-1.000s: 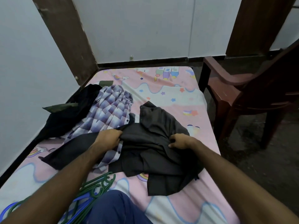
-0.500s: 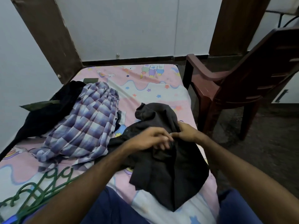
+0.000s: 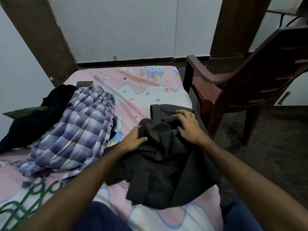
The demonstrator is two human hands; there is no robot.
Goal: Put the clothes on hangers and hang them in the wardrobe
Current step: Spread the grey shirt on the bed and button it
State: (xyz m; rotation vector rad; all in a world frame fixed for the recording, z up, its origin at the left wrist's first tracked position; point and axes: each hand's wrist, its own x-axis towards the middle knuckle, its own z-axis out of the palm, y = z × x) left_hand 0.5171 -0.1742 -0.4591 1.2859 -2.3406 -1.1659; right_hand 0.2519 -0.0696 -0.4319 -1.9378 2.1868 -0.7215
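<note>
Dark grey fabric, a crumpled garment (image 3: 166, 157), lies on the bed (image 3: 146, 90) toward its right edge, in the near half, with one fold hanging over that edge.

Head view. The left hand (image 3: 133, 139) rests at the garment's left margin, thumb on top of the cloth and fingers tucked at its border, pinching a fold. The right hand (image 3: 186, 125) lies on the upper part of the same garment, fingers spread and bent into the cloth, gathering a ridge of it near the far end; whether it truly grips or only presses cannot be told with certainty, though the fingertips dig in. Both forearms reach in from the near edge of the bed.

A purple-and-white checked shirt (image 3: 75, 135) is spread over the left half of the bed, just beside the grey garment and touching it near the left wrist. A black garment (image 3: 33, 120) lies heaped at the left edge, partly under the checked shirt. Green plastic hangers (image 3: 21, 202) rest at the near left corner, overlapping one another. The bedsheet is pink and white with cartoon prints.

A dark red plastic chair (image 3: 250, 84) stands on the floor just beyond the bed's right edge. Blue trouser fabric covers the person's knees (image 3: 100, 217) at the near edge.
</note>
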